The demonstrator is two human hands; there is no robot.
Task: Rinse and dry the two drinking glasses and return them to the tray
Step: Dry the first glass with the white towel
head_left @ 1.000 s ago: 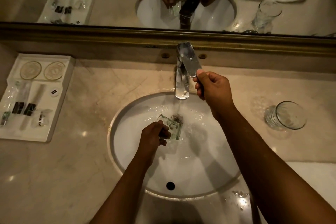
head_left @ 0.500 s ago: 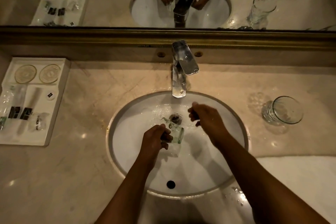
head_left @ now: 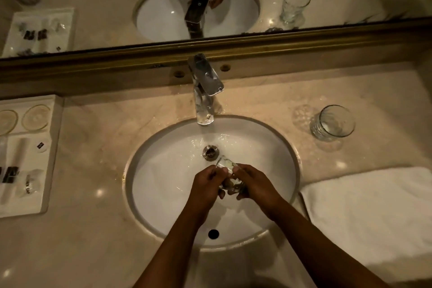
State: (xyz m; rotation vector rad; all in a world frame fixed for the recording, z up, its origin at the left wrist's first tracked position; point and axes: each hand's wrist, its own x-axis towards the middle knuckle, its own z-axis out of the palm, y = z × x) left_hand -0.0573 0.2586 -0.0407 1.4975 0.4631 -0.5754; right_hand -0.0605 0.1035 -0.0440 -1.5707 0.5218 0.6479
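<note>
A: Is the water off now?

B: It looks so. A second ago the right hand [head_left: 253, 186] was up on the tap [head_left: 205, 87] lever with water pouring into the sink [head_left: 163, 194]; now nothing falls from the spout and only wet streaks show around the drain [head_left: 210, 152].

A: And where is that hand now?

B: Down in the bowl. It has joined the left hand [head_left: 205, 186], and both curl their fingers around the same glass [head_left: 228, 174], held just this side of the drain.

A: So the rinse of this one is over?

B: I judge it is, or nearly. The next thing it needs is drying, and the white towel [head_left: 364, 206] lies on the counter [head_left: 98, 241] to the right of the sink.

A: The second glass?

B: It stands upright on the counter at the far right [head_left: 333, 123], well apart from both hands.

A: And the tray?

B: On the far left [head_left: 50, 152], its two round spots bare. Neither glass is back yet.
</note>
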